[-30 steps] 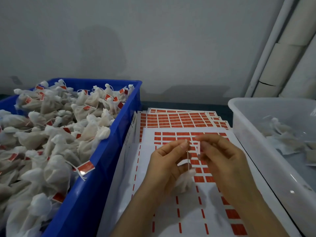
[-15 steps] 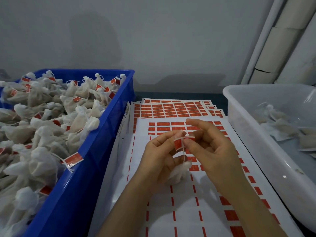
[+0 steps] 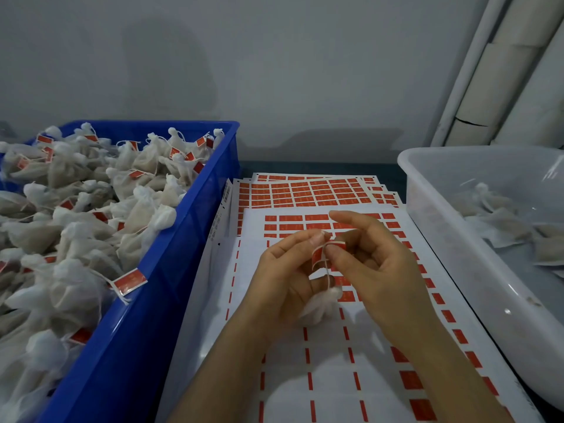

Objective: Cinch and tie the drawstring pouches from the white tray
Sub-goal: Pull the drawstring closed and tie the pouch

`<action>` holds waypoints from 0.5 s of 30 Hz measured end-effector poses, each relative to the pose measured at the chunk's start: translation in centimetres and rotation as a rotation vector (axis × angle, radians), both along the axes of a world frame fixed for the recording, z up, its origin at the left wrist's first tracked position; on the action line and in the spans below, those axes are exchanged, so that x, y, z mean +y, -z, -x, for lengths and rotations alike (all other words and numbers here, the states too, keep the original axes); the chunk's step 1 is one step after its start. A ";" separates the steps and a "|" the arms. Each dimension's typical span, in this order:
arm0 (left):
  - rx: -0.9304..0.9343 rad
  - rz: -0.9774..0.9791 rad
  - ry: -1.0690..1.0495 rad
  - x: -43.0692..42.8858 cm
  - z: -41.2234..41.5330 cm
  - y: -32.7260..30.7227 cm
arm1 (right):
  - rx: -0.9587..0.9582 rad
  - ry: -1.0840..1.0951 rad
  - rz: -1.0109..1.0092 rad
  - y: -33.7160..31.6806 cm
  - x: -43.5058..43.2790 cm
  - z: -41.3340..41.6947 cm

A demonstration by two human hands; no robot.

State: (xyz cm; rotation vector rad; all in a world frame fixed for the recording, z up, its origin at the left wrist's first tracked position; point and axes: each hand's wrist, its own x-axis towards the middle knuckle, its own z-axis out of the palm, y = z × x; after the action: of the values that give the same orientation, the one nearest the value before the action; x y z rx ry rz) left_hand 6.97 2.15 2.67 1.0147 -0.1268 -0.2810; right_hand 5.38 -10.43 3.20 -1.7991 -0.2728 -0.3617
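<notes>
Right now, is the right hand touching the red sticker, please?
Touching: the head view shows the right hand pinching the red sticker.

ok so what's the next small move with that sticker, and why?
Probably press the two halves of the red sticker flat together over the string. It looks only half folded, pinched between the left hand and the right hand, with the pouch hanging just below. Once it sticks, the pouch likely goes with the tagged ones in the blue crate.
</notes>
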 end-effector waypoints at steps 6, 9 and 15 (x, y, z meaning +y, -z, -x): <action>-0.016 0.000 0.033 0.1 0.1 -0.1 | 0.008 0.015 -0.010 0.0 0.0 0.0; 0.006 -0.037 0.017 0.1 0.1 0.0 | 0.019 0.029 -0.016 0.0 0.1 0.0; -0.085 -0.169 -0.036 -0.1 0.0 0.0 | 0.006 0.091 -0.015 0.1 -0.1 -0.1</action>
State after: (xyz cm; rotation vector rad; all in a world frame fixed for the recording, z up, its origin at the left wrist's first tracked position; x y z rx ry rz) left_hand 6.97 2.02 2.63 1.1964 -0.1636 -0.2180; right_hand 5.49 -10.56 3.08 -1.8016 -0.1840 -0.4211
